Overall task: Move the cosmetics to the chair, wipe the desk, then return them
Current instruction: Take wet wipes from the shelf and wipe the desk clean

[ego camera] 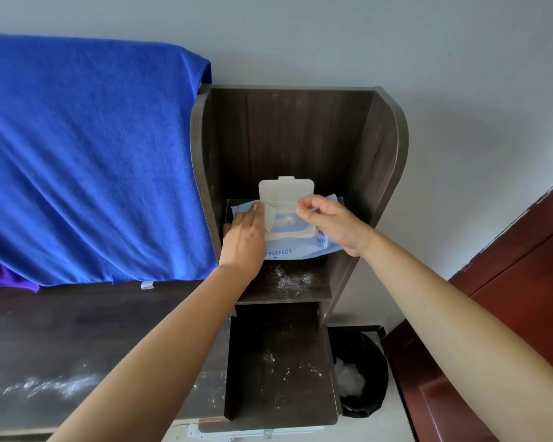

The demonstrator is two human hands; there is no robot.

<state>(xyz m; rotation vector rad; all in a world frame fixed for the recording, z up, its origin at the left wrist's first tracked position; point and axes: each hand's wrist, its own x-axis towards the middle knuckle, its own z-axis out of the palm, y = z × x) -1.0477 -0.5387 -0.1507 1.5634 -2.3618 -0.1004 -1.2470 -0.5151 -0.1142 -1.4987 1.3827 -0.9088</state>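
dusty dark desk (77,339), wipes pack (300,252) on powder-flecked shelf (288,287)

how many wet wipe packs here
1: the blue wet wipe pack, lid open, on the upper shelf of the wooden rack, under left hand and right hand. No others show.

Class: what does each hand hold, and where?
Left hand presses the wipes pack's left end. Right hand pinches at its opening, below the raised lid; what exactly, unclear.

pale blue wipes pack (300,252) lies on the shelf (288,290) at 12 o'clock, beige lid (286,189) upright; powder-dusted dark tabletop (77,330) at 8 o'clock.
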